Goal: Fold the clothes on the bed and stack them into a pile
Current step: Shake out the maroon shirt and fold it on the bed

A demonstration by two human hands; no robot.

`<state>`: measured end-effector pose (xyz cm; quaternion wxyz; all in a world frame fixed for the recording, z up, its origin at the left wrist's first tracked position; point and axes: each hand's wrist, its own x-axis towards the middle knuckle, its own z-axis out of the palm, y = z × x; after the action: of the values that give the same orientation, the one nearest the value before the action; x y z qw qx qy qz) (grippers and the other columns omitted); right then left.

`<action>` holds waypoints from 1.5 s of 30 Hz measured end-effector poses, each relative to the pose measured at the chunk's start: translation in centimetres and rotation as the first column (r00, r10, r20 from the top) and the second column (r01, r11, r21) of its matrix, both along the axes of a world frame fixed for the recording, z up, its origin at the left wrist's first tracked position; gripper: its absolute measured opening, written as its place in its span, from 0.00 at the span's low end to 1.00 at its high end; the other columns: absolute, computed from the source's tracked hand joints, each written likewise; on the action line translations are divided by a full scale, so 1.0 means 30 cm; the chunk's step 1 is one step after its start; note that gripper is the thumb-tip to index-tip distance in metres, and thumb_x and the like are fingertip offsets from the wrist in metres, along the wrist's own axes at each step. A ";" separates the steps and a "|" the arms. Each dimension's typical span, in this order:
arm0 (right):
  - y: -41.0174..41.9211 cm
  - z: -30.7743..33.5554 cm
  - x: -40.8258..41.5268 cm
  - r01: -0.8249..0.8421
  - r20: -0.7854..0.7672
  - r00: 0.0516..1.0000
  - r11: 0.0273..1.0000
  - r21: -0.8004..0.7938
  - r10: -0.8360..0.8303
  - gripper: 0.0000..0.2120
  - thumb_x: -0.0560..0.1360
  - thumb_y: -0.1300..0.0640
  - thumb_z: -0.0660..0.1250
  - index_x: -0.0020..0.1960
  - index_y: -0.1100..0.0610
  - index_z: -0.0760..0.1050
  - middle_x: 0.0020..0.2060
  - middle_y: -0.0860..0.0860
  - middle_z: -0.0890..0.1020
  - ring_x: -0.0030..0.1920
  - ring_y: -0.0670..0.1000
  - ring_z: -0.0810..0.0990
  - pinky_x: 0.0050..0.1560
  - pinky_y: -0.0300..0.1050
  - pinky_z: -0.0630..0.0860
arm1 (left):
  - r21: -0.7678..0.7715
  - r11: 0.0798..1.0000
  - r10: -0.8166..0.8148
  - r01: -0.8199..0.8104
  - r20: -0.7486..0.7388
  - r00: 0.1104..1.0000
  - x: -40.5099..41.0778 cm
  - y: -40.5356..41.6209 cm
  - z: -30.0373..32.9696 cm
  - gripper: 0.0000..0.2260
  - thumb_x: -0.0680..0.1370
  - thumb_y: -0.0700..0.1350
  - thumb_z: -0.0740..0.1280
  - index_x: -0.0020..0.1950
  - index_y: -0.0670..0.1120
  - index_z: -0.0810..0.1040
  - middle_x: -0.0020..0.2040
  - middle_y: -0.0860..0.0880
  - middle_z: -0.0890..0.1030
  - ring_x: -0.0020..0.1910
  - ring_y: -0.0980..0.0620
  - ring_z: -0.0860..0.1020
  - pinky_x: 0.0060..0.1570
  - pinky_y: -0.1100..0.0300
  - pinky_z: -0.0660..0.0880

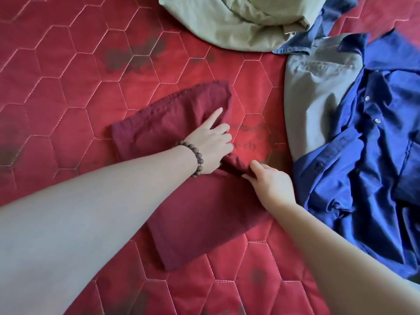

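A dark red garment (172, 123) lies partly folded in the middle of the red quilted bed (68, 76). My left hand (210, 144), with a bead bracelet on the wrist, rests on its upper part. The index finger is stretched out flat, and the other fingers curl over the garment's right edge. My right hand (271, 183) pinches a raised fold of the same garment just below the left hand. The lower part of the garment runs down towards me between my forearms.
A crumpled blue button shirt (375, 155) lies at the right over a grey garment (318, 92). At the top lie an olive-green folded garment (238, 21) and a denim piece (318, 30). Open quilt stretches to the left.
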<state>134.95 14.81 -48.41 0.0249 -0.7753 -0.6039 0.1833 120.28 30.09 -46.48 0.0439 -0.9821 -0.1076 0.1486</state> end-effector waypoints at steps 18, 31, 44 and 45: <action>0.262 0.070 0.122 -0.099 0.107 0.990 0.995 0.014 0.097 0.17 0.77 0.43 0.63 0.44 0.53 0.60 0.35 0.58 0.78 0.39 0.63 0.79 0.34 0.49 0.65 | -0.174 0.894 0.392 -0.413 -0.143 0.909 -0.179 0.190 0.067 0.06 0.74 0.47 0.64 0.43 0.49 0.66 0.32 0.52 0.65 0.35 0.44 0.70 0.34 0.57 0.65; 0.490 0.606 0.200 -0.207 0.230 0.967 0.853 0.479 0.106 0.11 0.71 0.58 0.73 0.47 0.62 0.73 0.38 0.58 0.80 0.33 0.62 0.79 0.29 0.51 0.73 | 0.137 0.902 0.333 -0.409 0.383 0.862 -0.191 0.405 0.599 0.11 0.73 0.44 0.71 0.51 0.42 0.74 0.38 0.45 0.78 0.35 0.42 0.78 0.33 0.54 0.66; 0.034 0.214 -0.072 -0.379 0.158 0.920 0.918 0.117 0.359 0.15 0.59 0.66 0.79 0.40 0.60 0.77 0.28 0.54 0.75 0.26 0.58 0.76 0.28 0.48 0.73 | 0.055 0.908 0.402 -0.414 0.157 0.902 -0.565 -0.031 0.145 0.13 0.65 0.31 0.69 0.46 0.44 0.79 0.37 0.47 0.76 0.37 0.45 0.76 0.40 0.51 0.73; -0.011 0.194 -0.108 -0.387 0.126 0.918 0.919 0.070 0.377 0.15 0.57 0.68 0.78 0.40 0.60 0.77 0.27 0.54 0.75 0.25 0.58 0.75 0.26 0.48 0.73 | 0.050 0.907 0.406 -0.417 0.153 0.901 -0.594 -0.075 0.126 0.13 0.66 0.30 0.66 0.45 0.44 0.79 0.36 0.47 0.76 0.36 0.45 0.76 0.40 0.52 0.72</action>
<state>131.70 14.50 -42.58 -0.0084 -0.6493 -0.7520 0.1133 102.47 27.82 -42.69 0.0441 -0.9424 -0.3214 0.0814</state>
